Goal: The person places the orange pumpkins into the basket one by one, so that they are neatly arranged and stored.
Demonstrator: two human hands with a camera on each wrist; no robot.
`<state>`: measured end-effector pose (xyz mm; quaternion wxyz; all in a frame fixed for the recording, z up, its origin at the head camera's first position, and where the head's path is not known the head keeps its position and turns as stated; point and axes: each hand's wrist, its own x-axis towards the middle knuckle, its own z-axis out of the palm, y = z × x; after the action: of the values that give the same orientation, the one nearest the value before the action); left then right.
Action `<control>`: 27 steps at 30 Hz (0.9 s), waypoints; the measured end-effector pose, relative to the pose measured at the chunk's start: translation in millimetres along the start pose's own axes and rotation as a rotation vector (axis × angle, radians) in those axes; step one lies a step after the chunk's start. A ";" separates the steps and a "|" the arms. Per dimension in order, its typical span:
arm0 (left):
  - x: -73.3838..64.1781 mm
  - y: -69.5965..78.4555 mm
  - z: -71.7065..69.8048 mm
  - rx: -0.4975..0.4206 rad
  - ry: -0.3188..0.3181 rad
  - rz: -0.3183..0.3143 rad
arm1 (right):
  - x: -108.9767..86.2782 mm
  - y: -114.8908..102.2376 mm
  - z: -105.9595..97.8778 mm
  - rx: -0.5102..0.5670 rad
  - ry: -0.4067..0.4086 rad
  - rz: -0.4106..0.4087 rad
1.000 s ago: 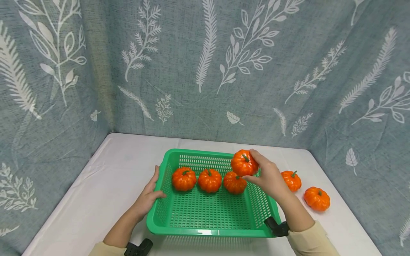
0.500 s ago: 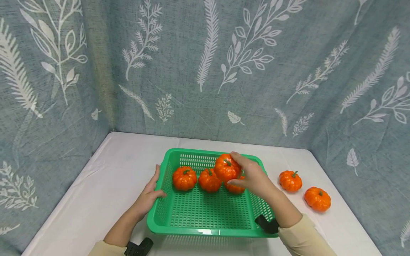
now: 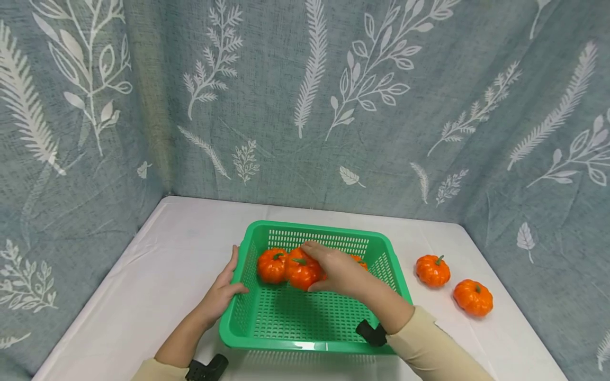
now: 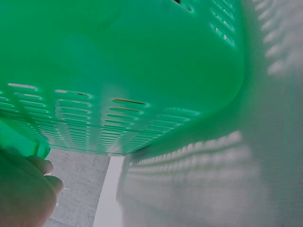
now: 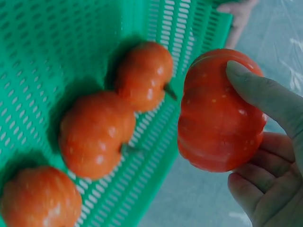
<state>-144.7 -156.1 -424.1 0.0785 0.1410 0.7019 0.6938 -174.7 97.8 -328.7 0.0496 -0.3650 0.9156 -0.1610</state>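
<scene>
A small orange pumpkin (image 3: 300,272) with a green stem is held in my right hand (image 3: 344,274), thumb on one side and fingers on the other, above the green plastic basket (image 3: 276,344). Below it a row of three similar pumpkins lies along the basket's far side. The left one (image 3: 269,267) shows well in the head view; the right hand mostly hides the middle and right ones. In the right wrist view all three show, the middle pumpkin (image 5: 97,135) among them. My left hand (image 3: 220,296) grips the basket's left rim, thumb over the inside.
To the right of the basket two more pumpkins, a farther one (image 3: 432,270) and a nearer one (image 3: 473,298), sit on the white tablecloth (image 3: 190,233). A blue-grey curtain (image 3: 281,164) with white leaf prints stands behind the table and at both sides.
My right hand has carried its pumpkin leftward and lower, from the basket's right side to over the middle of the row. The left hand and the basket have stayed put.
</scene>
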 end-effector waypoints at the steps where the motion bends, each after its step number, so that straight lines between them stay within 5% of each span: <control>1: -0.2 0.0 0.0 0.000 0.001 -0.001 | 2.0 -1.9 1.8 0.004 -0.019 -0.007; 18: -2.0 -0.4 -1.8 -0.004 0.001 -0.002 | 33.6 -17.3 29.6 -0.018 -0.233 -0.063; 27: -1.9 -0.1 -0.6 0.001 0.006 -0.027 | 42.7 -23.9 44.1 -0.052 -0.274 -0.109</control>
<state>-143.0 -157.3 -424.3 0.0857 0.1296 0.7042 0.6928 -181.1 40.9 -361.2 0.1560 -0.4338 0.8830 -0.0882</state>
